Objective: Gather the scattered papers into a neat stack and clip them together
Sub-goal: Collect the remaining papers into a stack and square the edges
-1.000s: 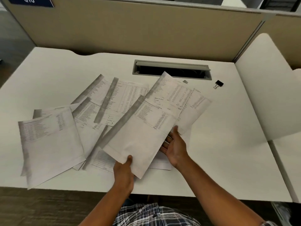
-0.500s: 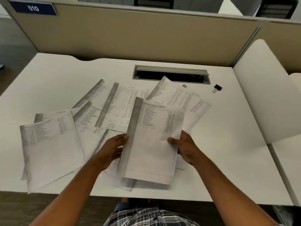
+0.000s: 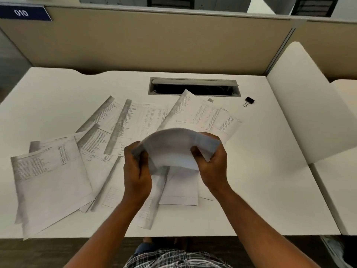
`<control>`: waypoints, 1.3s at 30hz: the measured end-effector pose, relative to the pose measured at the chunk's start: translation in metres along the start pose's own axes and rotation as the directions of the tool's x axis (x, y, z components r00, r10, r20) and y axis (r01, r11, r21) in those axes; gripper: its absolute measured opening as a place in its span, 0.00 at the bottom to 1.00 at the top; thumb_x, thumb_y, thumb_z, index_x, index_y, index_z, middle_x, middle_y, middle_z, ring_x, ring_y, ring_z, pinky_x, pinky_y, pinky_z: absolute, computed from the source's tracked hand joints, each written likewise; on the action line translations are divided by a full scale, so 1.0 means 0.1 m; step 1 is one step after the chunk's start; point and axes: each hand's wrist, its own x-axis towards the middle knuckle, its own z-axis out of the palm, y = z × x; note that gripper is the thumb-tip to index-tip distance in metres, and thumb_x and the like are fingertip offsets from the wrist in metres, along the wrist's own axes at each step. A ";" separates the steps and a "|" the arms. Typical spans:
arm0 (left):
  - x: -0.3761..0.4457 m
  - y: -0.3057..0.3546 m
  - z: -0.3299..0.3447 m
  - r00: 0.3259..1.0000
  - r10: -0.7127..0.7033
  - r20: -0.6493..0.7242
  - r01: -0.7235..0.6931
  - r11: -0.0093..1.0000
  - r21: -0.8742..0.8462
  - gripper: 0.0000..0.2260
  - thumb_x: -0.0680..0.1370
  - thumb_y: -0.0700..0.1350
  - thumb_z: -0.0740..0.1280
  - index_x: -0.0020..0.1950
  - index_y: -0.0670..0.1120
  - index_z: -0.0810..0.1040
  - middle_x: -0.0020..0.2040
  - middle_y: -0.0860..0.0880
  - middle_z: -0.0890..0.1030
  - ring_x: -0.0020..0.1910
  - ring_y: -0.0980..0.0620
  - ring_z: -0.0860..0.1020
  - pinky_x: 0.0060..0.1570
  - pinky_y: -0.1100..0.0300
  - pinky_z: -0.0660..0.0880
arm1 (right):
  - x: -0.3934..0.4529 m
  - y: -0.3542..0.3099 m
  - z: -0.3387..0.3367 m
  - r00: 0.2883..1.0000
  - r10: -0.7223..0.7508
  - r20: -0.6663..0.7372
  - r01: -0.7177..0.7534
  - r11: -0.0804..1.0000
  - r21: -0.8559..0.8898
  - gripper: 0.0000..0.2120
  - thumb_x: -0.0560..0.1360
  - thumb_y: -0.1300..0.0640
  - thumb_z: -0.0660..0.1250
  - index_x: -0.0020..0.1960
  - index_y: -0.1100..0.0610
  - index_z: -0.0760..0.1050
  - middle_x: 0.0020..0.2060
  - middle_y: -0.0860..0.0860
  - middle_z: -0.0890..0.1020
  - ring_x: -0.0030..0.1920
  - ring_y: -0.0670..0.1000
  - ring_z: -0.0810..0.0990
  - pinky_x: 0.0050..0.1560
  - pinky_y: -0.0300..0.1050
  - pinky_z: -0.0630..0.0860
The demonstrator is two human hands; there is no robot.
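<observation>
Several printed sheets lie scattered and overlapping across the white desk. A few gathered sheets are lifted off the desk and bowed upward between both hands. My left hand grips their left edge, my right hand grips their right edge. More sheets lie under the hands, and a large one sits at the left front corner, hanging past the desk edge. A black binder clip lies at the back right, far from both hands.
A grey cable slot is set in the desk behind the papers. A beige partition closes the back. A white divider panel rises along the right side.
Both hands lifted the held sheets off the desk and pushed the edges inward, so the paper now arches upward instead of lying flat. The head has tilted up slightly.
</observation>
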 end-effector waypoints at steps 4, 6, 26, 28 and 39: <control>-0.03 0.05 0.05 0.997 0.065 0.032 -0.066 0.997 0.027 0.11 0.80 0.31 0.56 0.60 0.41 0.66 0.49 0.64 0.73 0.48 0.70 0.74 0.45 0.76 0.71 | -0.08 0.12 0.07 0.994 0.102 0.025 -0.102 0.994 -0.030 0.19 0.76 0.64 0.73 0.57 0.43 0.75 0.50 0.33 0.82 0.55 0.39 0.81 0.57 0.36 0.80; -0.03 0.02 0.09 0.998 0.049 0.037 -0.050 0.998 0.028 0.11 0.79 0.33 0.55 0.61 0.39 0.66 0.48 0.59 0.72 0.47 0.71 0.74 0.44 0.77 0.71 | -0.13 0.23 0.11 0.980 0.195 0.029 -0.195 0.981 -0.019 0.18 0.77 0.62 0.73 0.61 0.44 0.76 0.53 0.35 0.83 0.57 0.42 0.82 0.57 0.35 0.80; 0.12 -0.63 -0.34 0.968 -0.224 -0.115 0.243 0.949 0.202 0.10 0.80 0.36 0.61 0.61 0.42 0.71 0.51 0.50 0.78 0.47 0.50 0.76 0.47 0.53 0.74 | 0.05 0.63 -0.10 0.909 0.397 0.131 -0.406 0.913 0.051 0.25 0.71 0.40 0.74 0.63 0.50 0.76 0.58 0.51 0.84 0.61 0.51 0.82 0.62 0.47 0.78; 0.15 -0.85 -0.46 0.931 -0.343 -0.123 0.363 0.901 0.236 0.11 0.80 0.38 0.61 0.62 0.44 0.71 0.55 0.45 0.78 0.52 0.44 0.77 0.53 0.45 0.76 | 0.18 0.83 -0.15 0.871 0.491 -0.017 -0.490 0.865 -0.111 0.31 0.69 0.34 0.74 0.64 0.51 0.76 0.62 0.50 0.80 0.64 0.52 0.79 0.63 0.49 0.76; 0.00 -1.44 -0.53 0.739 -0.674 0.018 0.663 0.732 0.156 0.19 0.80 0.38 0.61 0.71 0.47 0.69 0.62 0.45 0.77 0.59 0.43 0.75 0.56 0.52 0.71 | 0.97 1.21 0.07 0.663 0.556 -0.501 -0.723 0.305 -0.620 0.56 0.59 0.25 0.73 0.70 0.63 0.62 0.65 0.59 0.70 0.64 0.60 0.71 0.61 0.59 0.72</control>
